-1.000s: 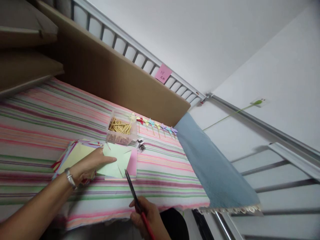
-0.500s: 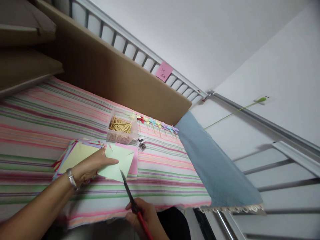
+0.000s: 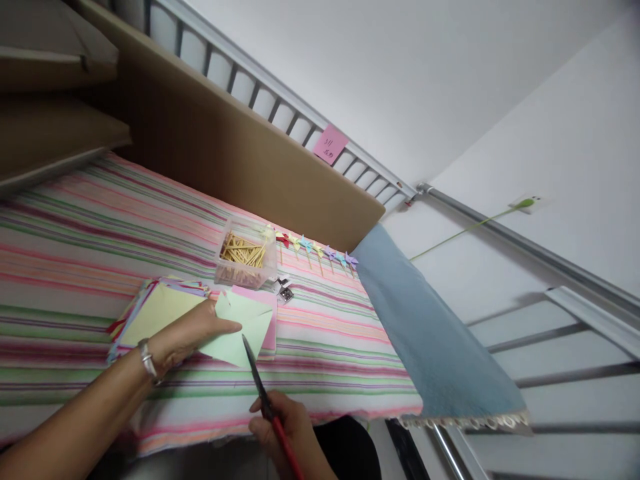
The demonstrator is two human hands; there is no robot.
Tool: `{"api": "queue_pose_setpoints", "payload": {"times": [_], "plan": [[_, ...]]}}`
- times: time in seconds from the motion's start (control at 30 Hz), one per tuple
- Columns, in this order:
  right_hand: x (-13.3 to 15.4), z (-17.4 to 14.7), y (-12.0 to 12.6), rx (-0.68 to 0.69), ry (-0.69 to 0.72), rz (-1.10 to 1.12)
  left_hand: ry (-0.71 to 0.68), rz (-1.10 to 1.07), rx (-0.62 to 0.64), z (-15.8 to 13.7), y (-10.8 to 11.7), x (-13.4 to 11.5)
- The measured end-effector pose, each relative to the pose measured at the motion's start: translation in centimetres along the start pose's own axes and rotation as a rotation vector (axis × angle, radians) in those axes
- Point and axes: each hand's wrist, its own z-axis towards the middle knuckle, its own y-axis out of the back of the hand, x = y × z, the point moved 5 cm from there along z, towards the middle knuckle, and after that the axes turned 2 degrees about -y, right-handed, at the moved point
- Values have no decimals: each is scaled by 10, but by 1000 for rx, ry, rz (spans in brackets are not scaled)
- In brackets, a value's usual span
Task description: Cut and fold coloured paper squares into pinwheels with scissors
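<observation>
Pinched in my left hand (image 3: 197, 330) is a pale green paper square (image 3: 250, 327), its thumb lying on top. Slits run inward from the square's corners. My right hand (image 3: 285, 427) grips red-handled scissors (image 3: 259, 380), whose dark blades point up at the paper's lower edge. Under the green square, pink paper (image 3: 270, 333) shows at the right. Left of it lies a stack of coloured paper sheets (image 3: 160, 310), pale yellow on top, partly covered by my left forearm.
Behind the paper stands a clear plastic box (image 3: 245, 257) of small wooden sticks. A row of small paper pinwheels (image 3: 320, 250) on sticks lies beyond it. Brown cardboard (image 3: 250, 167) lines the back, below a railing with a pink note (image 3: 330, 143). A striped cloth (image 3: 340, 360) covers the surface.
The view has shifted slightly. The green square stays in my left hand, and the scissors remain at its lower edge in my right hand, with little visible movement.
</observation>
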Motion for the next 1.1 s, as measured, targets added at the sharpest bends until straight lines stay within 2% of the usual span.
{"api": "queue_pose_setpoints", "payload": {"times": [0.6, 0.87, 1.1], "plan": [[-9, 2, -1, -12, -15, -35, -21, 5, 8, 1, 1, -1], [-9, 2, 3, -32, -7, -148, -1, 4, -69, 2, 6, 0], [-40, -11, 29, -195, 7, -346, 29, -30, -63, 0, 9, -11]]}}
